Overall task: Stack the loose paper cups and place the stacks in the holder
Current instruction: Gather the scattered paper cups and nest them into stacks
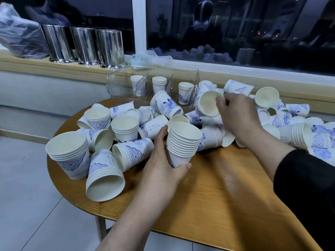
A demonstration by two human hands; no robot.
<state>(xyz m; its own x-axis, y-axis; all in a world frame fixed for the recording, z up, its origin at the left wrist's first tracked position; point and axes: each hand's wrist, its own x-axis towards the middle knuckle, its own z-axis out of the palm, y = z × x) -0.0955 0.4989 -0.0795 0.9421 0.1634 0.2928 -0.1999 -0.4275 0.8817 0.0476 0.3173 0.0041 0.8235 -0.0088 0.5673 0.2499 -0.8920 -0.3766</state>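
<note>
A round wooden table (208, 192) fills the middle and bottom of the frame. White paper cups with blue flower patterns lie all over its far half, some on their sides, some upright in short stacks. At the top middle, against the window sill, stands a clear plastic holder (116, 84) with three short cup stacks inside it.

In the middle of the frame is a tall stack of cups (182, 144), tilted a little, open end up. The left hand (163, 171) comes up from the bottom of the frame, with its fingers and thumb curled around the bottom of this stack.

The right hand (237, 113) reaches in from the right in a black sleeve. Its fingers pinch the rim of one cup (208, 104) lying sideways, just right of the holder.
</note>
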